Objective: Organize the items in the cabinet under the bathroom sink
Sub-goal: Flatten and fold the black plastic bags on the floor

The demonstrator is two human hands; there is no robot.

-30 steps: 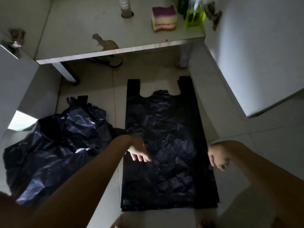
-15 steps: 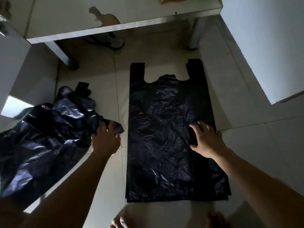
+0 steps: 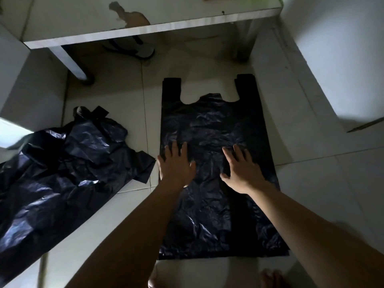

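A black plastic carrier bag [image 3: 212, 125] lies spread flat on the tiled floor, its two handles pointing away from me. My left hand [image 3: 176, 165] rests palm down on the bag's left side, fingers straight and spread. My right hand [image 3: 242, 169] lies flat on the bag's middle, fingers straight too. To the left, a heap of crumpled black plastic bags [image 3: 52, 175] covers the floor, apart from both hands.
The open cabinet's bottom shelf [image 3: 145, 28] juts out above the floor at the top, with a chipped brown patch. A sandal [image 3: 135, 48] lies under it beside a leg [image 3: 72, 63]. White cabinet doors stand open at left and right [image 3: 342, 59]. My toes show at the bottom edge.
My left hand left the crumpled heap and came to rest on the flat bag's left side. My right hand slid from the bag's right edge toward its middle.
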